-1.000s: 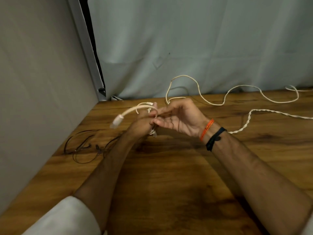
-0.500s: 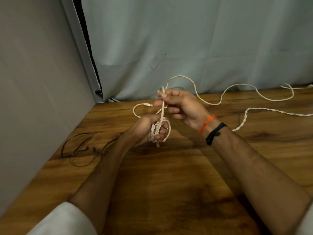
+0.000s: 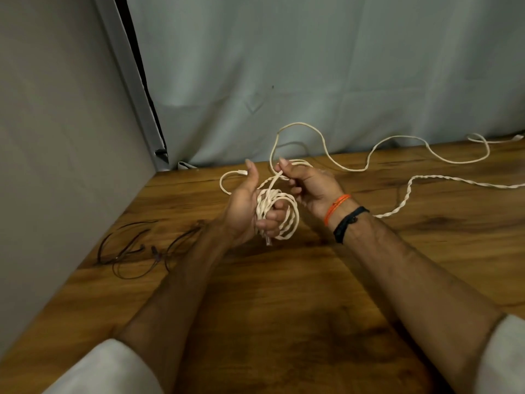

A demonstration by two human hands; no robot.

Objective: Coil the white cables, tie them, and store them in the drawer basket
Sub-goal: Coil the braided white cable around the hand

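My left hand (image 3: 250, 211) holds a small coil of twisted white cable (image 3: 287, 214), its fingers curled through the loops and its thumb pointing up. Close on the right, my right hand (image 3: 309, 186) pinches the cable strand just above the coil. From there the loose white cable (image 3: 409, 191) trails to the right across the wooden table (image 3: 284, 308), in one twisted run and one plain run that loops along the back edge. A small plug end hangs below the coil. No drawer basket is in view.
A thin dark cable (image 3: 133, 248) lies tangled on the table at the left, near a grey side panel (image 3: 56, 137). A pale cloth backdrop (image 3: 312, 66) closes off the back of the table.
The coil in my left hand has grown by a loop or more. My right hand has brought the strand round the coil and holds it just above. The stiff plug end no longer sticks out left.
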